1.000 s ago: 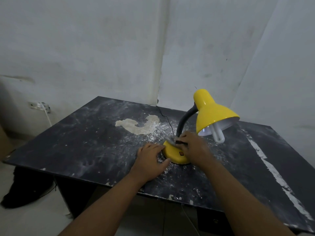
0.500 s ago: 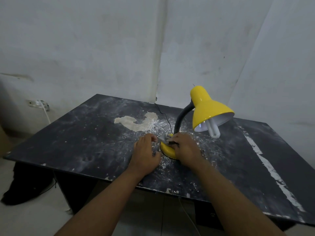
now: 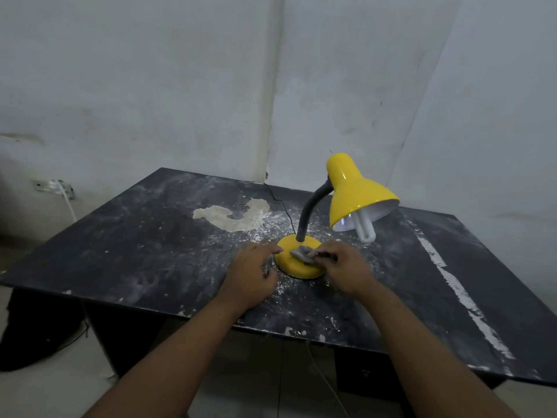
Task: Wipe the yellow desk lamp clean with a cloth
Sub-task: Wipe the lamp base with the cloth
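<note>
Black and dust-streaked, the table (image 3: 126, 254) holds the yellow desk lamp (image 3: 346, 203) just right of its middle. At 9 o'clock of the round base (image 3: 294, 268) the left hand (image 3: 250, 276) rests on the table, fingers loosely bent and holding nothing, its forefinger touching the base rim. On top of the base lies the grey cloth (image 3: 300, 254), bunched and pinched by the right hand (image 3: 346, 268), which sits at 3 o'clock. The grey bendy neck (image 3: 310, 212) rises to the shade (image 3: 361, 188) at 1 o'clock, with the bulb (image 3: 365, 229) poking out. I judge the lamp light and top-heavy, its glossy enamel slippery and the bulb fragile; steady it by the base or neck, never the bulb.
</note>
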A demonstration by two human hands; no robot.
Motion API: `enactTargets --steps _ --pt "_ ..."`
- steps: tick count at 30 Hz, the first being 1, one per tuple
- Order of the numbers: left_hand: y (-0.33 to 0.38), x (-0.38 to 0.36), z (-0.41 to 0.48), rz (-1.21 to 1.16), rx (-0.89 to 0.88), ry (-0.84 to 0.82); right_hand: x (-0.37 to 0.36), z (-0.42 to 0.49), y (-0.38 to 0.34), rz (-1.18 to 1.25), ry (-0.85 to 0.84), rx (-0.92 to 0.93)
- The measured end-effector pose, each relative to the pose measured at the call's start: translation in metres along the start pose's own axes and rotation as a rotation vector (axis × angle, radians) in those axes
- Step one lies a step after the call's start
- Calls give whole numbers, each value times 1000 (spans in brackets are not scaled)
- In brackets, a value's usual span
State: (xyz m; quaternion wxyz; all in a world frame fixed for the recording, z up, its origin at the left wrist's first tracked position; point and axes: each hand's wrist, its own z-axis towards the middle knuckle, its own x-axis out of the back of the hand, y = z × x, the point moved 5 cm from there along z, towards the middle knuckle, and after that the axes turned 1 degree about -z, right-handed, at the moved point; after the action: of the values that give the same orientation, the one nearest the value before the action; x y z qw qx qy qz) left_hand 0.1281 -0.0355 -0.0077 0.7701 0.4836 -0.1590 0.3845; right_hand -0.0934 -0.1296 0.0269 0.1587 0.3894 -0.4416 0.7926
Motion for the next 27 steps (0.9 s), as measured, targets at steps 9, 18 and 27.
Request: enactTargets --steps 9,18,27 --pt "1 0 0 4 -11 -43 -38 -19 -32 -65 -59 186" --pt "3 -8 1 59 -37 -147 -1 -8 -18 -45 118 112" --pt "0 -10 1 52 -1 -178 -1 -27 7 -97 103 100"
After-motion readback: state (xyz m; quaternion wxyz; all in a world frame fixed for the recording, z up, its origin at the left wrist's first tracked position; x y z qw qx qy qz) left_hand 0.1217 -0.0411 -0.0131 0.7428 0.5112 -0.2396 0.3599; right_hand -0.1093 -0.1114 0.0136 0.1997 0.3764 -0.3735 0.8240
